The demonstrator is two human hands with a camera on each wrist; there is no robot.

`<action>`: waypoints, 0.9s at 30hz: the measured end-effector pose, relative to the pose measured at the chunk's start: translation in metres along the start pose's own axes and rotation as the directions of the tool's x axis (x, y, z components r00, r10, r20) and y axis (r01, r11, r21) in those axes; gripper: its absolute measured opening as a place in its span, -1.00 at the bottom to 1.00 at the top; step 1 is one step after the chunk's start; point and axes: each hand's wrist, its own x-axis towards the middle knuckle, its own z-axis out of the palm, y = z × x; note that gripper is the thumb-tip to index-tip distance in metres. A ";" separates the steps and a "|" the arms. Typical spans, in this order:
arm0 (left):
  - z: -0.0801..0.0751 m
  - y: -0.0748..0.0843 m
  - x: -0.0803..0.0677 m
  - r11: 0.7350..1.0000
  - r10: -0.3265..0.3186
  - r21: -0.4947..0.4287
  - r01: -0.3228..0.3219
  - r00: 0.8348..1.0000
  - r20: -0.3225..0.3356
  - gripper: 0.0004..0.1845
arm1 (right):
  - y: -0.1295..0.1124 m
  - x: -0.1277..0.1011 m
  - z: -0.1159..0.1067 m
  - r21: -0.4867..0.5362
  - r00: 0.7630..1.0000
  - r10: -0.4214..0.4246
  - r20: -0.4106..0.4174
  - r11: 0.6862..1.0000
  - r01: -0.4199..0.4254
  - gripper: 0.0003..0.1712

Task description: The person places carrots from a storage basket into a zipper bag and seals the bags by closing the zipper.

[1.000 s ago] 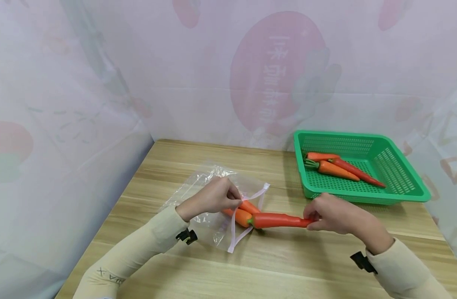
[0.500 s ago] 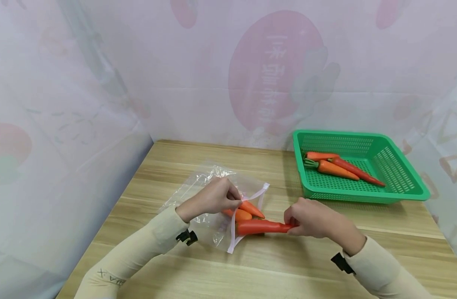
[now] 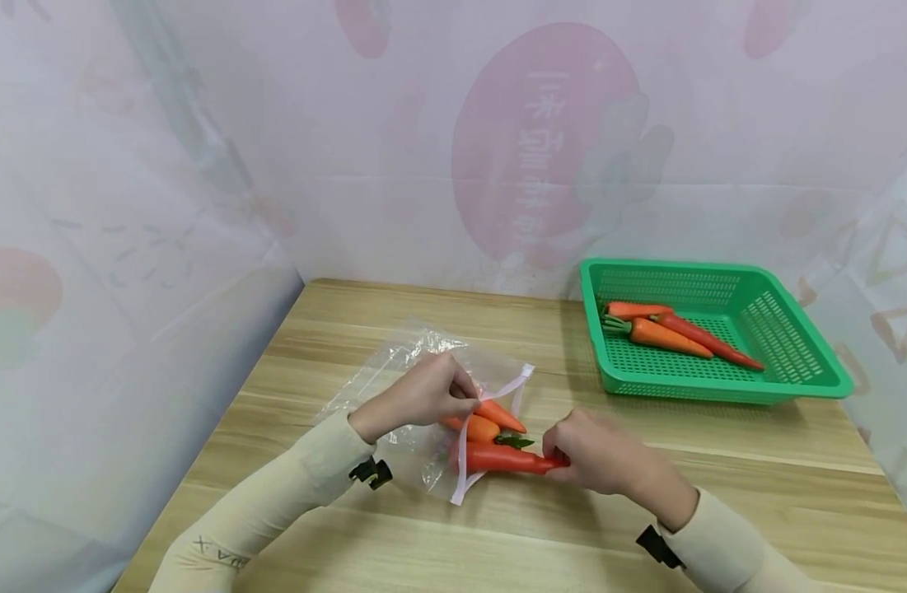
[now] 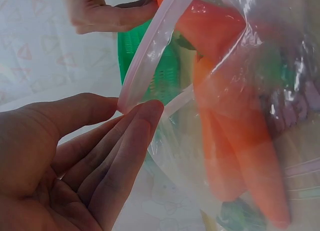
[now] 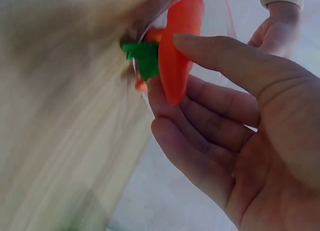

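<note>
Green basket (image 3: 809,375) holds three carrots (image 3: 664,333).

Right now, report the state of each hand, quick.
Left hand: pinches the pink zip rim of the clear plastic bag, holding it open.
Right hand: holds the tip of the orange toy carrot, pushing it into the bag.

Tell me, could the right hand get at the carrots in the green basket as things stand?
Probably yes: the basket is open-topped, nothing lies between, but the right hand first must release the carrot it holds.
</note>
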 end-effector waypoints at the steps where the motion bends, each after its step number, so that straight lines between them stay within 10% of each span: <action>1: 0.000 0.000 0.000 1.000 0.001 -0.003 -0.001 1.000 0.000 -0.90 | -0.001 0.000 0.002 0.000 1.000 0.000 -0.012 1.000 0.000 -0.75; 27: 0.001 -0.001 0.001 1.000 0.007 -0.011 -0.007 1.000 0.006 -0.90 | -0.032 0.035 0.038 0.109 0.977 0.105 -0.185 0.990 -0.085 -0.85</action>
